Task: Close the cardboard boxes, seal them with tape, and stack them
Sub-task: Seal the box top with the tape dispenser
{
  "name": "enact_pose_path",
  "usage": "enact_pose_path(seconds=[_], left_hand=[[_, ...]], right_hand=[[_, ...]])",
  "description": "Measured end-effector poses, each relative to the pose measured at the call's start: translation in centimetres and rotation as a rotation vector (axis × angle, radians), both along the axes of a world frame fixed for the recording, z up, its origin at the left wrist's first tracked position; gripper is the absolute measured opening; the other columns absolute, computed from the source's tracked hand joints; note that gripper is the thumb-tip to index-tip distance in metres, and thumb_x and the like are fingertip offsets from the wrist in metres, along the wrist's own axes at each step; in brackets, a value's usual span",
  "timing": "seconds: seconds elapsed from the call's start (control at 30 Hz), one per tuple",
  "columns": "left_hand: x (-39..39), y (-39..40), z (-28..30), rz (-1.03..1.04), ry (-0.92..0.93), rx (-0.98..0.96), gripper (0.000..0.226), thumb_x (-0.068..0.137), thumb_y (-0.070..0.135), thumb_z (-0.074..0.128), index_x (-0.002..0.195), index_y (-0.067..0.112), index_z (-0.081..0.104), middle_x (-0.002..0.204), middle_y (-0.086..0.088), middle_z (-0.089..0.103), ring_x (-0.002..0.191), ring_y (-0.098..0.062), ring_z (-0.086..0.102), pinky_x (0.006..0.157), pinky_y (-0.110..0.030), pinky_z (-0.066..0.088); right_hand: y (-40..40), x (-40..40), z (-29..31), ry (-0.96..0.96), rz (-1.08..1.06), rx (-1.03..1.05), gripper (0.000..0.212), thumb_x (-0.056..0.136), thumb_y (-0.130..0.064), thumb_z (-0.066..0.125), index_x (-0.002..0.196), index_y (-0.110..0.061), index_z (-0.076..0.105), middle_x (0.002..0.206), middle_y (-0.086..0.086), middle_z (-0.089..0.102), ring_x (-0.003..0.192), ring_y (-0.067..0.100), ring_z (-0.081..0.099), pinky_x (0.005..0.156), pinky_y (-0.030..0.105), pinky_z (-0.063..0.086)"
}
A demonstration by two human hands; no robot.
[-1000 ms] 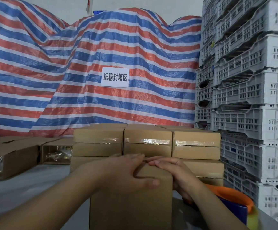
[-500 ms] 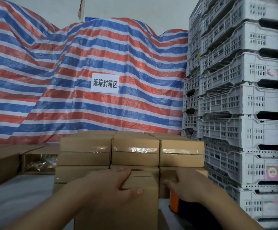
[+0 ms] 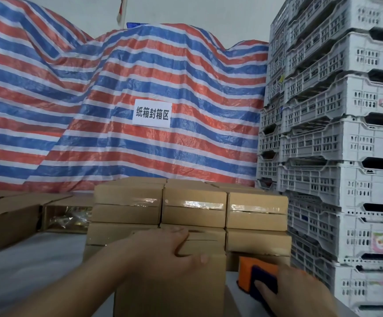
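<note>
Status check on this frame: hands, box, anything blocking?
Left hand holding box flaps shut. Right hand on tape dispenser, grip unclear. Box untaped. Nothing blocking.

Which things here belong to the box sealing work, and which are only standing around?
Belong to the job:
- front box, held shut by the left hand
- orange and blue tape dispenser, under the right hand
- taped box stack
- open boxes on the left

Only standing around:
- white crates
- striped tarp
- paper sign

Matt brown cardboard boxes [image 3: 192, 205] with glossy clear tape [image 3: 203, 204]; crinkled woven-plastic tarp [image 3: 140, 76]; perforated grey plastic crates [image 3: 337, 138].
</note>
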State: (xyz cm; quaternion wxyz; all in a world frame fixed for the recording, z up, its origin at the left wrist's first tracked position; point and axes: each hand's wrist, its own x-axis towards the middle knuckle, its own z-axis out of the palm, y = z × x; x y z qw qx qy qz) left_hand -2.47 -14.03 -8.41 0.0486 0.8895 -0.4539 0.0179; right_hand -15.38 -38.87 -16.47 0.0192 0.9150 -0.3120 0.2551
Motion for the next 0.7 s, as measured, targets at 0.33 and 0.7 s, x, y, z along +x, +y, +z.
enact_pose_path(seconds=[0.33,0.7], left_hand=[[0.6,0.1,0.2,0.014,0.161,-0.122,0.06,0.1,0.061,0.02,0.154,0.035,0.021,0.163,0.011,0.016,0.147,-0.016,0.021,0.105,-0.032,0.019],[1.8,1.6,1.4,0.021,0.736,-0.744,0.046,0.105,0.043,0.027,0.112,0.02,0.067,0.115,0.001,0.07,0.105,-0.009,0.063,0.092,-0.025,0.044]], right_hand=[[-0.7,-0.1,2.9,-0.163,-0.066,0.054,0.079,0.073,-0.094,0.031,0.07,-0.021,0.061,0.062,-0.006,0.058,0.06,0.007,0.059,0.05,0.026,0.037],[4.2,5.6,14.7,-0.472,0.924,1.147,0.052,0.073,-0.061,0.072,0.098,-0.016,0.078,0.087,0.011,0.076,0.07,0.022,0.073,0.068,0.033,0.06]])
